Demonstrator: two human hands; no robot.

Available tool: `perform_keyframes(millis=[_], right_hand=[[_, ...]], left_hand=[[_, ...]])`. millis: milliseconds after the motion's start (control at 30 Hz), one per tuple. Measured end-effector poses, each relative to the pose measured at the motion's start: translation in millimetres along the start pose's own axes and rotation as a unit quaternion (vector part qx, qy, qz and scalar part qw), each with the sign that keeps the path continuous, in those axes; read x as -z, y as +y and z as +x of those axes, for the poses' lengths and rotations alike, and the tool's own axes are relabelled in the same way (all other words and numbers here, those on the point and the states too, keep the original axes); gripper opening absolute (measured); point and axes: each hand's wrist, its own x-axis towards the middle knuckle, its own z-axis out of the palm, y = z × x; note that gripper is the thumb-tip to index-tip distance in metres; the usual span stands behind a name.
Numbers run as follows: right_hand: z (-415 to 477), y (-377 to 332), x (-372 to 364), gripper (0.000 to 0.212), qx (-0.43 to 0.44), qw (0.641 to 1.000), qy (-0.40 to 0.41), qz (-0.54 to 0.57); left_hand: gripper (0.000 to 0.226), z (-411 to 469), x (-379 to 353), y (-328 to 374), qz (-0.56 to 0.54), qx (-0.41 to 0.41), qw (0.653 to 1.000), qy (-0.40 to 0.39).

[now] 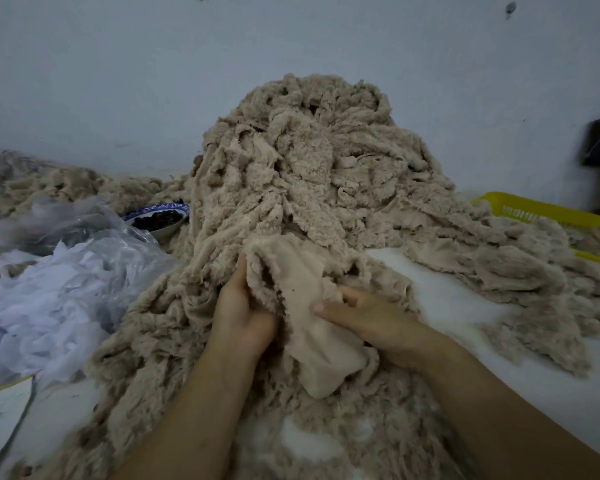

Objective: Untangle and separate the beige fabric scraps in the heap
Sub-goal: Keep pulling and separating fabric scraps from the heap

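A tall heap of fluffy beige fabric scraps [309, 161] rises against the wall and spills down toward me. At its foot, a smoother beige scrap [305, 306] stands bunched between my hands. My left hand [241, 310] grips its left edge, fingers tucked into the fleece. My right hand [371, 317] holds its right side, thumb pressed across the cloth. More scraps lie spread under my forearms and to the right [520, 271].
Crumpled white and clear plastic bags [66, 278] lie at the left. A blue-rimmed bowl [160, 216] with dark contents sits behind them. A yellow plastic basket [541, 209] stands at the right, against the white table [465, 306]. A dark object hangs on the wall at far right.
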Motion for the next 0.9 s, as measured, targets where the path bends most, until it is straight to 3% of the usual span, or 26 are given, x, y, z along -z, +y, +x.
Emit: perform_keyframes(millis=[67, 133, 200, 267, 433, 600, 700, 833, 900], right_hand=[[1, -2, 1, 0.029, 0.004, 0.998, 0.037, 0.053], [4, -6, 8, 0.040, 0.017, 0.981, 0.098, 0.164], [5, -10, 19, 0.045, 0.010, 0.951, 0.128, 0.281], [3, -14, 28, 0.046, -0.016, 0.930, 0.125, 0.346], [-1, -12, 33, 0.045, -0.001, 0.924, 0.081, 0.373], [4, -11, 31, 0.039, 0.015, 0.928, 0.083, 0.364], [6, -8, 29, 0.044, 0.033, 0.944, 0.071, 0.321], [13, -1, 14, 0.073, 0.053, 0.983, 0.089, 0.154], [15, 3, 7, 0.062, 0.053, 0.992, 0.094, 0.070]], left_hand=[[0.044, 0, -3, 4, -0.044, -0.010, 0.999, 0.004], [0.038, 0, -4, 7, -0.073, -0.025, 0.997, 0.003], [0.041, -3, -5, 7, -0.026, -0.041, 0.999, 0.005], [0.042, -3, -6, 5, 0.028, -0.064, 0.997, 0.017], [0.038, -5, -10, 1, 0.101, -0.110, 0.989, 0.021], [0.047, -8, -14, -6, 0.160, -0.084, 0.983, -0.010], [0.038, -12, -17, -13, 0.210, -0.087, 0.973, -0.037], [0.043, -16, -18, -24, 0.353, -0.114, 0.926, -0.068], [0.035, -18, -19, -27, 0.398, -0.121, 0.906, -0.081]])
